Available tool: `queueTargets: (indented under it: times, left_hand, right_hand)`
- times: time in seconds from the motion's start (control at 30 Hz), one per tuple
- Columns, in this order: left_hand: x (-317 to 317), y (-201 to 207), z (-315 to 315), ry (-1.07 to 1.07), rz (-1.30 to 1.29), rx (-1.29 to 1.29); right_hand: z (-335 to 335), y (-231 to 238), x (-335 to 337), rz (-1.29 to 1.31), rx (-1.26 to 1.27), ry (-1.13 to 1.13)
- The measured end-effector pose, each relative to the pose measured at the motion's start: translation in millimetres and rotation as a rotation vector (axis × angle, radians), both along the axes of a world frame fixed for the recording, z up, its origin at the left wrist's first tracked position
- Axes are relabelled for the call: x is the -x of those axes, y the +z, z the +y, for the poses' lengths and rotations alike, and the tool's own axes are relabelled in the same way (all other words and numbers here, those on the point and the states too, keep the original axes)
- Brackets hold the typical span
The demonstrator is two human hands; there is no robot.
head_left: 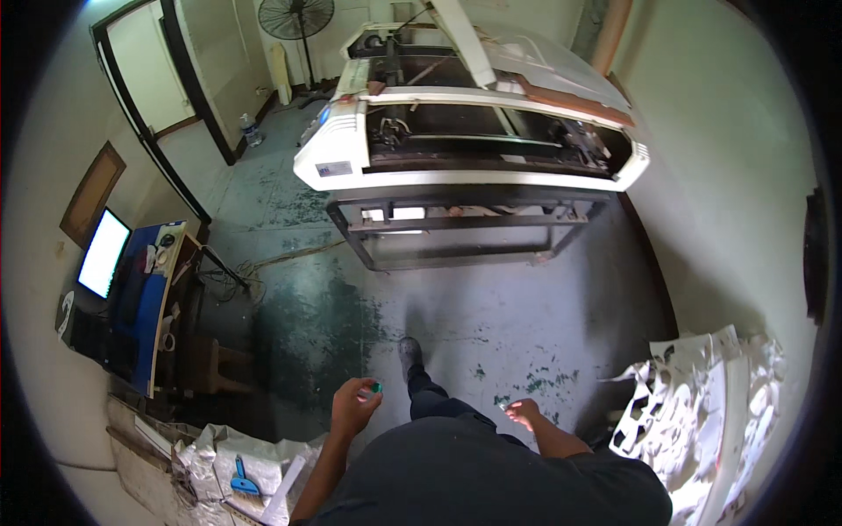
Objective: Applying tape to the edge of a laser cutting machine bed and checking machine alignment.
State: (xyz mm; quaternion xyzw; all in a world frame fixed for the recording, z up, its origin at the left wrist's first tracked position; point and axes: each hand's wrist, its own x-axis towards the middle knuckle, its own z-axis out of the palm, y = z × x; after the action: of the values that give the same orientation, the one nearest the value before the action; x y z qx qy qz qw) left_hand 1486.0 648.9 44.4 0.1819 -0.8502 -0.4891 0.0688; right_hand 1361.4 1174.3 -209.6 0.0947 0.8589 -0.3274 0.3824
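Note:
My left hand (353, 405) is in front of my body at waist height, its fingers closed on a small green object (376, 387) whose kind I cannot make out. To the right, my right hand (525, 413) hangs at my side with fingers bent together. A tiny pale piece (503, 406) shows at its fingertips, too small to name. Neither hand touches anything else. Farther ahead stands a large white flatbed machine (338, 145) with dark open insides, raised on a black metal frame (368, 250).
At left, a blue-topped desk (156, 302) carries a lit monitor (104, 252). A blue-handled brush (244, 478) lies on a silvery covered surface at lower left. White cut-out sheets (675, 412) lean at lower right. A fan (296, 17) and a bottle (251, 131) stand farther back.

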Motion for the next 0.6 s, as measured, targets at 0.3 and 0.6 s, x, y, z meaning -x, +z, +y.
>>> queueTargets:
  times: [0.3,0.6]
  left_hand:
    - [134.8,11.7,-160.8,0.213,-0.002,0.055]
    - [208.9,39.6,-319.2,0.484,0.083,0.016]
  right_hand:
    - [-275.3,68.0,295.5,0.454,0.055,0.476]
    - [-645.5,241.0,421.0,0.657,0.624,0.690]
